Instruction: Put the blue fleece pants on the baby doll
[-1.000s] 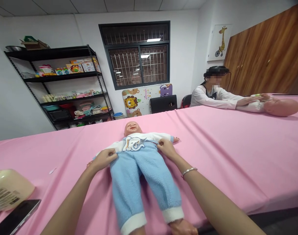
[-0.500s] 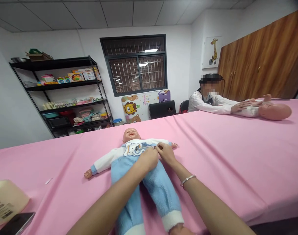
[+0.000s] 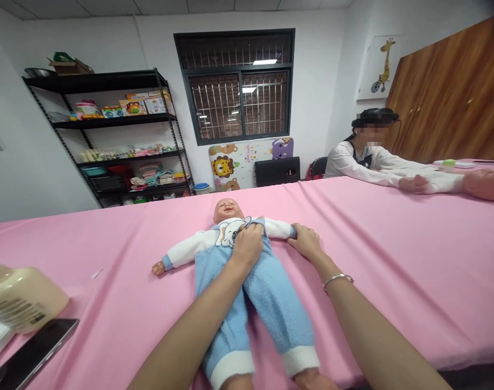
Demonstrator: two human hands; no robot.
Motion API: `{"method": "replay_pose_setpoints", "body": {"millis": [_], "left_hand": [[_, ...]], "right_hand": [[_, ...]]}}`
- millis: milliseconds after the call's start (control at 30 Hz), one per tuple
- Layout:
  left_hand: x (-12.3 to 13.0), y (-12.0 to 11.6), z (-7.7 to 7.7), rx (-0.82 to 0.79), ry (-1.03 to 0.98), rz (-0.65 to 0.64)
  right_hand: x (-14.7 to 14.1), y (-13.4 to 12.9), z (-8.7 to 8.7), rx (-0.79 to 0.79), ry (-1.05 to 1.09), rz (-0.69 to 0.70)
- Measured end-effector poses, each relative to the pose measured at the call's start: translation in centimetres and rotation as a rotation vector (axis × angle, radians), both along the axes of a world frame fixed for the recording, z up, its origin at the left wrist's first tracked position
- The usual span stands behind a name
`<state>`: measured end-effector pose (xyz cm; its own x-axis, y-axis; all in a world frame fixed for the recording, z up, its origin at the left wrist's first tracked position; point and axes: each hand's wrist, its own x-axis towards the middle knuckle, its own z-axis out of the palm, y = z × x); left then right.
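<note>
A baby doll [image 3: 228, 210] lies on its back on the pink cloth [image 3: 125, 303], arms spread and feet toward me. It wears a white long-sleeved top with blue cuffs and fluffy light blue overalls [image 3: 281, 303] with an elephant on the bib. My left hand [image 3: 249, 245] is closed on the overalls' bib at the chest, lifting its edge; the fingertips are partly hidden. Out at the cuff on the right side, my right hand [image 3: 307, 241] has its fingers around the end of the doll's arm [image 3: 277, 228], covering the doll's hand.
A cream bottle [image 3: 30, 298] and a dark phone [image 3: 36, 349] lie at the left. Across the table at the right, a person [image 3: 348, 160] handles another doll [image 3: 485, 184]. Behind stand a black shelf rack [image 3: 112, 118] and a wooden cabinet [image 3: 454, 103].
My right hand has gone from the doll's chest outward to the end of its arm. My left hand stays on the bib. The view has shifted, and the other person's hands have moved.
</note>
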<state>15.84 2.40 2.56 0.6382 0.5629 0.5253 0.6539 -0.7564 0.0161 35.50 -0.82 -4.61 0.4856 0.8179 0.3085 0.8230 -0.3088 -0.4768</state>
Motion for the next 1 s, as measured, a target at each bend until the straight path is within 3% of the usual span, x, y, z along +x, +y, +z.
{"method": "replay_pose_setpoints", "body": {"millis": [67,267,367,533,800,1000], "left_hand": [[0.0,-0.3,0.1,0.004,-0.021,-0.022],[-0.1,-0.6,0.4,-0.033,-0.006,-0.049],[-0.1,-0.6,0.3,-0.039,0.017,-0.068],[-0.2,-0.4,0.2,0.054,0.013,-0.076],[-0.2,-0.7,0.2,0.280,0.055,-0.077],[0.4,-0.7,0.1,0.265,0.080,-0.029]], "right_hand": [[-0.2,0.0,0.2,0.106,0.000,0.027],[-3.1,-0.5,3.1,0.763,0.333,0.130],[-5.0,-1.0,4.4,0.876,0.513,0.208],[-6.7,-1.2,4.6,0.821,0.595,0.353],[-6.9,-0.6,4.0,0.643,0.727,0.589],[-7.9,-1.1,4.8,0.474,0.917,0.721]]}}
